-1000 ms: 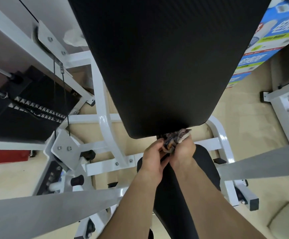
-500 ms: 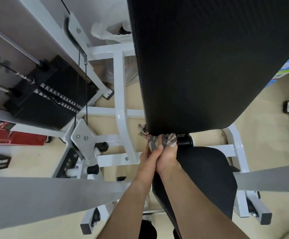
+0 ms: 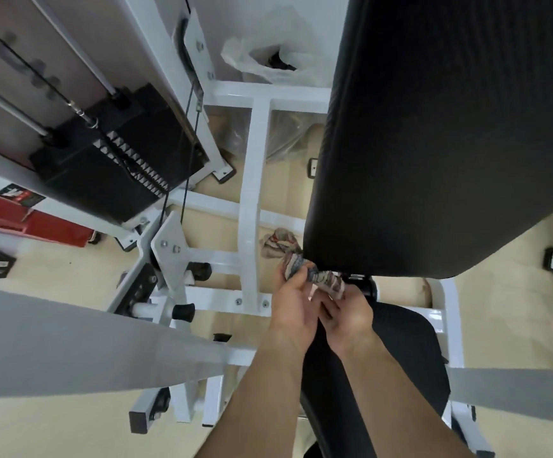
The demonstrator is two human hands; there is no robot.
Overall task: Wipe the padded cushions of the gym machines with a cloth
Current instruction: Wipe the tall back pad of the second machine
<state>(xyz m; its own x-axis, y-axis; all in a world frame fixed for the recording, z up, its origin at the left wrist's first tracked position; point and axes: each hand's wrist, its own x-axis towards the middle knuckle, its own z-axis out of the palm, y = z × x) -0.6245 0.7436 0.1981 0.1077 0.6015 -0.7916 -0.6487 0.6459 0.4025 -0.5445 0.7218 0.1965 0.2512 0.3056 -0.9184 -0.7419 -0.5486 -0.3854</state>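
Observation:
A big black padded backrest cushion (image 3: 440,133) fills the upper right of the view. Below it lies the black seat cushion (image 3: 400,352). A patterned cloth (image 3: 296,259) is bunched at the backrest's lower left corner, one end trailing to the left. My left hand (image 3: 293,302) grips the cloth's middle part. My right hand (image 3: 347,309) pinches its other end just under the backrest's bottom edge. Both hands are close together, above the front of the seat.
White machine frame tubes (image 3: 252,193) run left of the cushions. A black weight stack (image 3: 109,166) with cables stands at the left. A grey bar (image 3: 86,342) crosses the lower left and another the right. A plastic bag (image 3: 268,57) sits behind the frame. The floor is beige.
The view has shifted, so the backrest now sits further right. My hands have drawn slightly apart, stretching the cloth along the backrest's lower left corner.

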